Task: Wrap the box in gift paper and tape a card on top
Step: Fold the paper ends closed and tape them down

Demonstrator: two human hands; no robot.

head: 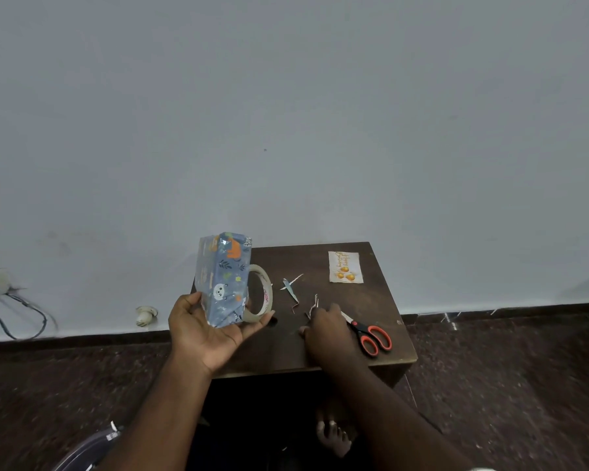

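Standing over the table (381,300), the wrapped box (223,280) is held upright in the left hand (206,329), cupped from below with thumb and fingers round its base. It is judged light, stiff and glossy-slick, best gripped by its edges. The card (344,266) lies flat, thin and bendable, at the far corner. The right hand (325,329) rests curled on the table beside the scissors (371,334); whether it pinches a scrap cannot be told.
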